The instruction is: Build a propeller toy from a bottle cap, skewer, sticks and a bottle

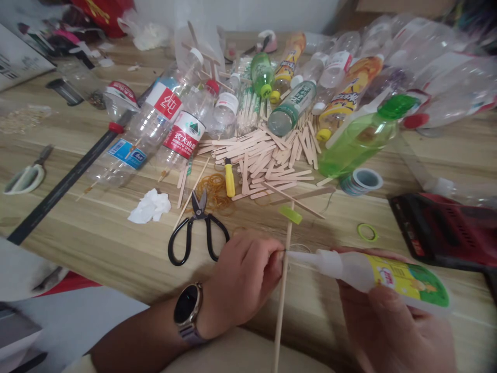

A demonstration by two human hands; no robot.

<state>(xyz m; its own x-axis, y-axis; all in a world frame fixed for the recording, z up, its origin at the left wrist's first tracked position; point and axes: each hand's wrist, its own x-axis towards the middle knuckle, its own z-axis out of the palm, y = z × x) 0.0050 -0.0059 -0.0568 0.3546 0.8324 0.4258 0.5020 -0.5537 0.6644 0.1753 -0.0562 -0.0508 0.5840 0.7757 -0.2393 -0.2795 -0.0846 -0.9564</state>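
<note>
My left hand, with a watch on its wrist, is closed in a pinch on a long thin wooden stick that runs from the table's near edge up toward a small green piece. My right hand is wrapped round a glue bottle with a yellow and green label. The bottle's white nozzle points left, and its tip touches the stick right at my left fingertips.
Black scissors, a crumpled tissue and orange rubber bands lie just beyond my hands. A heap of flat wooden sticks and several plastic bottles fill the far table. A tape roll and a red-black case lie right.
</note>
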